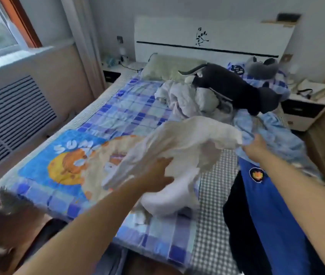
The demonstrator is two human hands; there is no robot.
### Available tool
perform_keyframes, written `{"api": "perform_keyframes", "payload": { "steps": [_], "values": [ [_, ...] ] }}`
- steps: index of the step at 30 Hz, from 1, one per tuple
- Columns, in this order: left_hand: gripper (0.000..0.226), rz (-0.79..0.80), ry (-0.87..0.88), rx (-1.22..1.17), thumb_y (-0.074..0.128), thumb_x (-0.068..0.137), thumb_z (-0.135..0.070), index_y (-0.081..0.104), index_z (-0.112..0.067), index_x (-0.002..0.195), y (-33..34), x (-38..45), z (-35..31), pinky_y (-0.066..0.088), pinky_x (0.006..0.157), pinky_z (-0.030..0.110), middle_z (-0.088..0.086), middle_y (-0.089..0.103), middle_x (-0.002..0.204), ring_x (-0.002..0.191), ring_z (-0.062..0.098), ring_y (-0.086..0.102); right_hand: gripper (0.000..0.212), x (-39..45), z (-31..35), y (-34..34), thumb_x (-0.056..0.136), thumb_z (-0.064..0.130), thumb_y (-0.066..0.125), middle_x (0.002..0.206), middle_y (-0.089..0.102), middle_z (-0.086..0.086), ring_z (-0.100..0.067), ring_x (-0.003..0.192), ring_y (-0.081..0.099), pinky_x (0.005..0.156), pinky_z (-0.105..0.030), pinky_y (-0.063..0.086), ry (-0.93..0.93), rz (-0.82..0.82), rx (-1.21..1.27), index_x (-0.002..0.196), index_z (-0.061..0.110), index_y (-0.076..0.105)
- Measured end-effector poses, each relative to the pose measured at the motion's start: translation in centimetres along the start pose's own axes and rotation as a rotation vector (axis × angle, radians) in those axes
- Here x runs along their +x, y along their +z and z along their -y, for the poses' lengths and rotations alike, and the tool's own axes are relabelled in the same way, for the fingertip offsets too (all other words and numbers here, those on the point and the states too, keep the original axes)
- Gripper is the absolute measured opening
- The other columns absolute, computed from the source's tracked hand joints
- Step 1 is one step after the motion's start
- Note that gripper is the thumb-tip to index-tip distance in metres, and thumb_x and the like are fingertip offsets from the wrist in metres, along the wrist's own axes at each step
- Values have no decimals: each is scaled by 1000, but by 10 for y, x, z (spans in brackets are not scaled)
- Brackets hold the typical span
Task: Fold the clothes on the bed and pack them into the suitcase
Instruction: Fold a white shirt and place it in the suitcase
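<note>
A white garment [181, 147] hangs blurred above the middle of the bed [118, 108]. My left hand [157, 173] grips its near lower part, and my right hand [255, 147] holds its far right edge, fingers hidden in the cloth. Behind it lies a heap of white clothes [189, 98] with a dark garment [235, 90] on top. A light blue garment [272, 133] is crumpled at the right. A blue garment with a round badge [270, 207] and a black garment [237, 225] lie at the near right. No suitcase is visible.
A blue checked blanket with an orange cartoon print [68, 165] covers the bed's left half. A green pillow [167, 66] and white headboard [213, 36] are at the far end. Nightstands [304, 110] flank the bed. A radiator cover [12, 114] lines the left wall.
</note>
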State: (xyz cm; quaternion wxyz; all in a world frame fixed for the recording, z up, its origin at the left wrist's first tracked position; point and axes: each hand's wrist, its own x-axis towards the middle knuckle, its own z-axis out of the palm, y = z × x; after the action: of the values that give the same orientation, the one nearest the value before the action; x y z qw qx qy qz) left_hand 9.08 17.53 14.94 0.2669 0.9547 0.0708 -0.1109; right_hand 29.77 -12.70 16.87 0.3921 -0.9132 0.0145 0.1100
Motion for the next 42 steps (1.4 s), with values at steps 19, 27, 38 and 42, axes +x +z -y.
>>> {"api": "perform_keyframes", "payload": {
  "steps": [19,27,38,42],
  "values": [
    [20,75,-706,-520,61,96,-20,62,-33,112,173,-143,149,47,66,10,-14,70,102,84,-5,64,30,-103,-130,289,95,30,52,86,62,-15,-32,79,61,61,-35,44,367,108,-49,85,3,62],
    [111,-107,-142,-606,73,83,-59,-4,-35,160,168,-79,17,26,114,28,-18,2,161,149,4,8,19,-197,25,164,98,16,59,82,74,-12,-25,72,70,62,-37,55,314,146,832,93,1,70],
    [28,-428,-65,-516,43,105,-16,61,-35,115,71,-88,-15,47,73,25,-15,66,97,88,6,60,10,-192,39,77,96,19,62,83,67,-11,-25,78,62,72,-39,50,553,130,1096,93,9,64],
    [25,-536,25,-290,48,103,-13,68,-26,109,46,-97,-17,43,86,26,-12,61,108,101,3,53,18,-186,43,75,100,22,58,84,70,-12,-28,81,64,80,-44,54,498,249,987,93,7,66]
  ]
}}
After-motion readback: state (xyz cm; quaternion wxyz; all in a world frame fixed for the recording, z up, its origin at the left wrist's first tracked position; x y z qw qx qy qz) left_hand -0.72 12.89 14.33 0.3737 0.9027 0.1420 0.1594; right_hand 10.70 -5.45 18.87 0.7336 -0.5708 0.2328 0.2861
